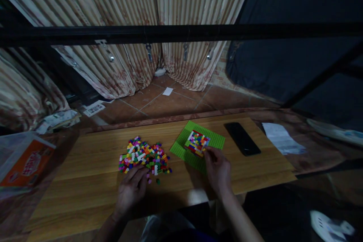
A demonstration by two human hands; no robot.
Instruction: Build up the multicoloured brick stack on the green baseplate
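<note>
A loose pile of small coloured toy bricks (141, 155) lies left of centre on the wooden table. My left hand (132, 187) rests at the pile's near edge with its fingers curled and close together; what its fingertips hold, if anything, is hidden. To the right, a green baseplate (180, 143) carries a multicoloured block built of bricks (196, 141). My right hand (218, 168) is at the near right corner of that block, thumb and forefinger pinched. Anything between those fingertips is too small to make out.
A black phone (242, 138) lies right of the baseplate, with a white paper sheet (283, 138) beyond the table's right edge. An orange-labelled clear plastic box (25, 164) stands at the left. A dark metal bar (181, 33) crosses before the striped curtains (124, 3).
</note>
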